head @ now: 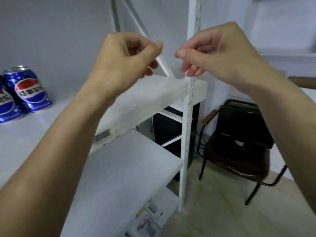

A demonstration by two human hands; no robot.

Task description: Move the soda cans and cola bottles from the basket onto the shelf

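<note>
Both empty, left hand (123,60) and right hand (217,53) loosely curled above the shelf (148,98); by its far left edge, soda cans (29,89): likely rigid, slick, light, best gripped mid-body.

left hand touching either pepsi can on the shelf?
Apart. The head view shows the left hand raised mid-frame, empty, with bare shelf and wall between it and the two blue cans at far left.
</note>
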